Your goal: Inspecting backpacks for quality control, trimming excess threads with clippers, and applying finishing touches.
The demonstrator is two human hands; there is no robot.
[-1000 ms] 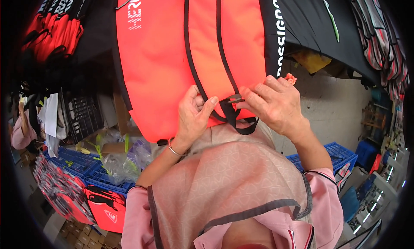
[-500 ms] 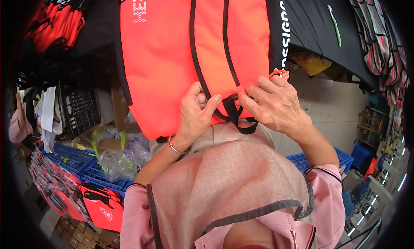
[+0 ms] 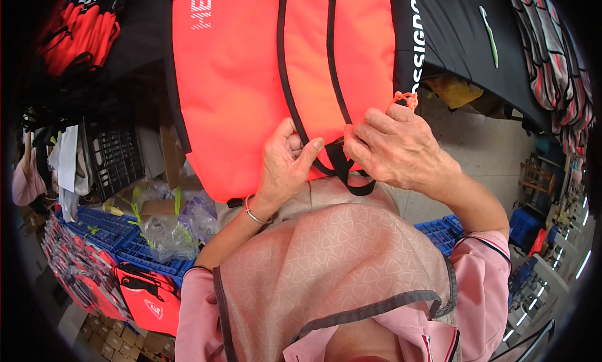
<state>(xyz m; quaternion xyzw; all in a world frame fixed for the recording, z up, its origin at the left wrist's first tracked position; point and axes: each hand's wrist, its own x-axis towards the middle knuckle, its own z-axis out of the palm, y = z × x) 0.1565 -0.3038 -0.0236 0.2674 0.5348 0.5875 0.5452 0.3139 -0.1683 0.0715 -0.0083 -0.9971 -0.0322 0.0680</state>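
Both hands work at the near end of a coral-red fabric shoulder strap with black edge binding (image 3: 309, 73), on a large coral-red fabric bag with black side panels (image 3: 229, 105).
The left hand (image 3: 282, 166) is half-curled, pinching the strap's left edge between thumb and bent fingers, seemingly to steady it. The right hand (image 3: 396, 150) is closed in a pinch apparently on a black webbing loop (image 3: 342, 164), perhaps to control that end; its fingertips are partly hidden. The loop hangs between and below both hands, toward the lap. The strap's long axis runs away from the person, leaning slightly left; its near end points lapward. The bag extends lengthwise beyond the hands, its near edge at the lap, probably for easy reach. Just beyond the right hand sits a knotted orange cord (image 3: 406, 100).
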